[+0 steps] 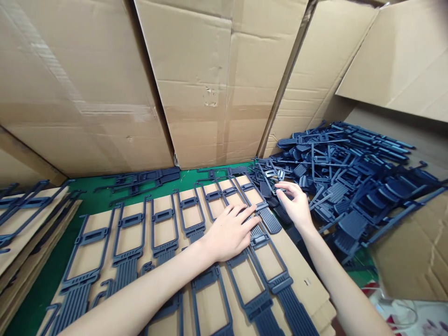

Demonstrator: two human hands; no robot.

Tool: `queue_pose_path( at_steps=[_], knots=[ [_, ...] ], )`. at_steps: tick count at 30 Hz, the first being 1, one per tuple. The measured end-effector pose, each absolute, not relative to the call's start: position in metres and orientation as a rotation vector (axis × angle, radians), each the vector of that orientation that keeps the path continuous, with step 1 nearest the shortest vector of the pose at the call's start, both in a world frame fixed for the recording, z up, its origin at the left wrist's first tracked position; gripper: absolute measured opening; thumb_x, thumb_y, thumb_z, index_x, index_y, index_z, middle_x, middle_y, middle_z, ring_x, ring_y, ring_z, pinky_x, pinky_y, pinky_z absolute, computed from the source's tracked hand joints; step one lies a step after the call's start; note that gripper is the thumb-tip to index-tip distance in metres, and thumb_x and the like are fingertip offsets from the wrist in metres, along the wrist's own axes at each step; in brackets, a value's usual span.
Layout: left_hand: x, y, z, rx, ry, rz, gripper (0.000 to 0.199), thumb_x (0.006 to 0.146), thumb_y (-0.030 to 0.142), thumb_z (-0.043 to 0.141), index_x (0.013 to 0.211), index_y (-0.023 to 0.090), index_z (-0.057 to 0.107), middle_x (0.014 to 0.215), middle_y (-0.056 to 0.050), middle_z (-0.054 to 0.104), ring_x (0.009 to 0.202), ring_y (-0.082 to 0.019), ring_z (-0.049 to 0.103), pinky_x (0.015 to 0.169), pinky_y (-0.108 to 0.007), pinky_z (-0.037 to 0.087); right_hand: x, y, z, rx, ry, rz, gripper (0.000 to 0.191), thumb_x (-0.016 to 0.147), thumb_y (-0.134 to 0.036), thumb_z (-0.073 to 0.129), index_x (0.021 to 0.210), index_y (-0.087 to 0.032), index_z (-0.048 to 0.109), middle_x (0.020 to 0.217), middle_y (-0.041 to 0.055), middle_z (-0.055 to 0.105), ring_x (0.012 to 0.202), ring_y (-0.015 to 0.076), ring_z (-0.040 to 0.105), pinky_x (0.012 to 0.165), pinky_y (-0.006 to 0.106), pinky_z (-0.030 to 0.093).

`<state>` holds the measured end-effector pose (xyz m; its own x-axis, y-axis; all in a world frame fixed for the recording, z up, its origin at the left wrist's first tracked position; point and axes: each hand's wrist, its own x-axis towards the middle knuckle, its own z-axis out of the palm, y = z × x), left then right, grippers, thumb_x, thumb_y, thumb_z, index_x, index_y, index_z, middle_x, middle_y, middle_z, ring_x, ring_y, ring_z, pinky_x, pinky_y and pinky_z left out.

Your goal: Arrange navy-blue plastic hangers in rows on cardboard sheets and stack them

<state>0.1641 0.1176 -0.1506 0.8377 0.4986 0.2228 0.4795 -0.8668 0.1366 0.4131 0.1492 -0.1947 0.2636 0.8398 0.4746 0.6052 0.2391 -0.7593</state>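
Note:
Several dark blue plastic frames (164, 214) with ribbed ends lie in rows on a cardboard sheet (304, 261). My left hand (229, 233) rests over the frames near the sheet's upper right part, palm down, with its fingers spread. At the edge of a heap of loose dark parts (325, 163), my right hand (294, 200) has its thumb and fingers curved toward a thin dark part. What its fingertips hold is too small to make out.
Tall cardboard boxes (217, 84) stand behind the green surface (191, 179). Loose frames (140, 181) lie along the back. More stacked cardboard (38, 247) with frames is at the left. An open carton flap (416, 242) stands at the right.

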Motion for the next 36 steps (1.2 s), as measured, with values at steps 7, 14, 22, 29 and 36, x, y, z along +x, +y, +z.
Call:
queue_pose_path(
  at_steps=[7, 14, 22, 29, 36],
  knots=[
    [0.164, 0.119, -0.151, 2.917, 0.783, 0.432, 0.037, 0.090, 0.019, 0.043, 0.126, 0.020, 0.051, 0.142, -0.011, 0.044, 0.127, -0.027, 0.040, 0.106, -0.046, 0.033, 0.409, 0.149, -0.211, -1.886, -1.621, 0.068, 0.041, 0.080, -0.042, 0.058, 0.115, -0.021, 0.059, 0.132, 0.0167, 0.045, 0.130, 0.0366, 0.033, 0.102, 0.057, 0.029],
    [0.164, 0.118, -0.150, 2.917, 0.778, 0.455, 0.036, 0.089, 0.020, 0.044, 0.125, 0.019, 0.052, 0.141, -0.012, 0.046, 0.126, -0.026, 0.040, 0.106, -0.045, 0.033, 0.411, 0.150, -0.209, -1.750, -1.555, 0.093, 0.032, 0.080, -0.038, 0.056, 0.107, -0.022, 0.064, 0.110, 0.0111, 0.047, 0.112, 0.0306, 0.049, 0.097, 0.050, 0.038],
    [0.164, 0.119, -0.152, 2.932, 0.772, 0.447, 0.036, 0.090, 0.021, 0.043, 0.125, 0.019, 0.051, 0.141, -0.012, 0.045, 0.126, -0.027, 0.039, 0.106, -0.046, 0.032, 0.403, 0.147, -0.197, -1.489, -1.520, 0.182, 0.028, 0.086, -0.026, 0.045, 0.104, -0.018, 0.066, 0.102, 0.0101, 0.053, 0.099, 0.0234, 0.057, 0.086, 0.039, 0.049],
    [0.164, 0.119, -0.154, 2.936, 0.766, 0.469, 0.034, 0.090, 0.021, 0.043, 0.123, 0.019, 0.051, 0.139, -0.011, 0.046, 0.127, -0.026, 0.039, 0.105, -0.046, 0.032, 0.389, 0.135, -0.173, -1.306, -1.401, 0.099, 0.022, 0.089, -0.028, 0.048, 0.097, -0.020, 0.067, 0.107, 0.0106, 0.054, 0.104, 0.0243, 0.057, 0.079, 0.036, 0.054],
    [0.164, 0.118, -0.155, 2.937, 0.768, 0.466, 0.040, 0.090, 0.019, 0.043, 0.129, 0.020, 0.049, 0.139, -0.011, 0.046, 0.126, -0.026, 0.040, 0.104, -0.044, 0.033, 0.394, 0.066, -0.135, -1.201, -1.260, 0.489, 0.020, 0.082, -0.029, 0.065, 0.100, -0.024, 0.067, 0.112, 0.0084, 0.062, 0.097, 0.0256, 0.065, 0.092, 0.042, 0.051]
  ],
)
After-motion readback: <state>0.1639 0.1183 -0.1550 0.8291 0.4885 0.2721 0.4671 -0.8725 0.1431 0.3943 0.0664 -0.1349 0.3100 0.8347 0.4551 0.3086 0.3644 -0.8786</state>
